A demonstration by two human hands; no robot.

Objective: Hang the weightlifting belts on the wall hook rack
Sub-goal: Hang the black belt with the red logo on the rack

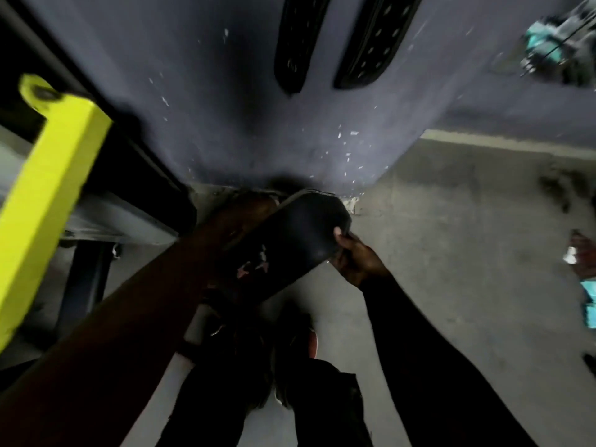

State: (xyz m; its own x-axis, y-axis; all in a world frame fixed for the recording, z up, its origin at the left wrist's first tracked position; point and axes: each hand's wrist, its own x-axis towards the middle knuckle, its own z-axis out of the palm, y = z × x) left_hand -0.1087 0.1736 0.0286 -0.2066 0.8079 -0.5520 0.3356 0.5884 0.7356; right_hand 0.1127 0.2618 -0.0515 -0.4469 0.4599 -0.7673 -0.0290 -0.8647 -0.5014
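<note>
A wide black weightlifting belt (290, 237) with faded pink marks lies low by the foot of the dark blue wall (225, 108). My right hand (351, 256) grips its right edge, thumb on top. My left hand (251, 204) reaches behind the belt's far side, its fingers hidden, so its hold is unclear. Two black belts (298, 43) (371, 43) with rows of holes hang on the wall above; their hooks are out of frame. The picture is blurred.
A bright yellow bar (48, 188) on a black machine frame (106, 130) stands close at the left. Grey concrete floor (451, 253) spreads to the right, with teal and red items (583, 285) at the right edge. My shoes (290, 350) are below the belt.
</note>
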